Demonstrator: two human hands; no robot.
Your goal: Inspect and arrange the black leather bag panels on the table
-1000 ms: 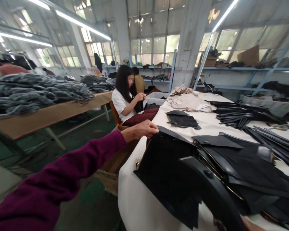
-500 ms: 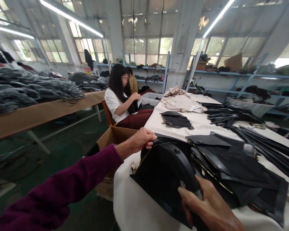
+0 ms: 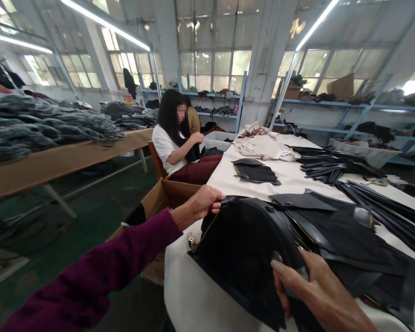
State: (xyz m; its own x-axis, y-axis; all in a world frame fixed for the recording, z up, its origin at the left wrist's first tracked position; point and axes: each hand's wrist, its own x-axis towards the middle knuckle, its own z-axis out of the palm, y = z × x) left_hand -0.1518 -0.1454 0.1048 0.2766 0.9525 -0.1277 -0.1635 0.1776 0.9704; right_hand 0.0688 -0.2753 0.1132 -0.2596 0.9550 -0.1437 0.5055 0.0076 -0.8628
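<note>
1. The black fabric bag piece with smooth, leather-like edging lies partly lifted at the near end of the cream-covered tabletop; it is the landmark below.
2. The left hand pinches its far-left upper corner between thumb and fingers.
3. The right hand grips the glossy black curved strip along its right side, thumb on top; whether strip and piece are joined, I cannot tell.
4. The piece is probably light and limp in the middle, the strip stiffer and springy. The smooth edging may slide under dry fingers but looks hard to break; the firm corner and the strip seem the best holds.
5. A small gold metal zip pull sits at its left corner and could snag.
6. Left of the piece, past the left wrist, stands an open brown cardboard box; its depth is shadowed, contents unclear.
7. Beyond the piece, a whitish plastic bin holds dark cloth.
8. Far right beyond the piece, a pale wide bin sits by the shelving, dark material showing at its top.
</note>
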